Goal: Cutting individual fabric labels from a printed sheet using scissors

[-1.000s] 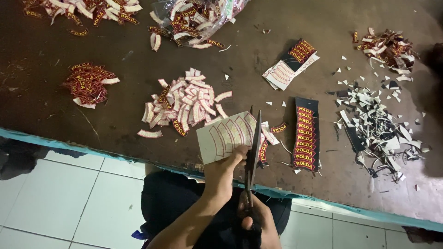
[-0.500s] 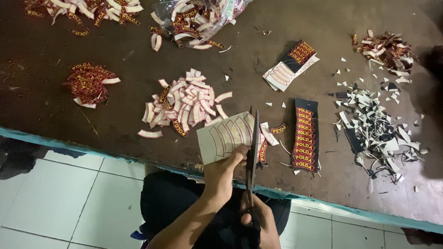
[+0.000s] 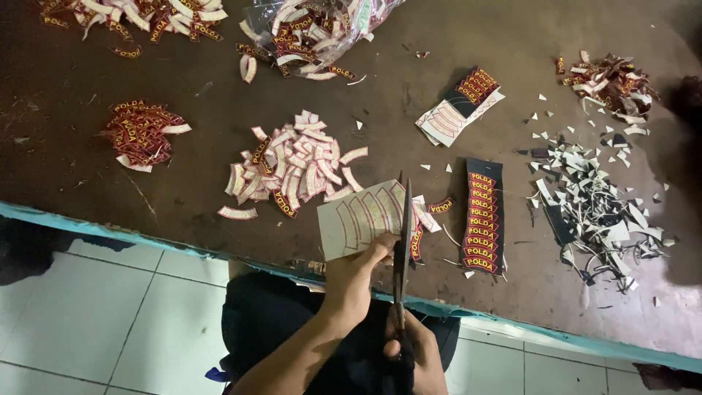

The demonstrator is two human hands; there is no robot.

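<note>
Two hands (image 3: 360,272) scissor (image 3: 403,241) one patch sheet (image 3: 358,219).

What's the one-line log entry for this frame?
left hand: holds sheet | right hand: scissors, blade at sheet edge | table: cut pile, strip, scraps

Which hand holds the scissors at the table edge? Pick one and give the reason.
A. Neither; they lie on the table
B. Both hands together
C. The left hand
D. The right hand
D: the right hand grips the handles of the scissors, blades pointing away from the person, while the left hand holds the white sheet of curved patches against the blades.
</note>
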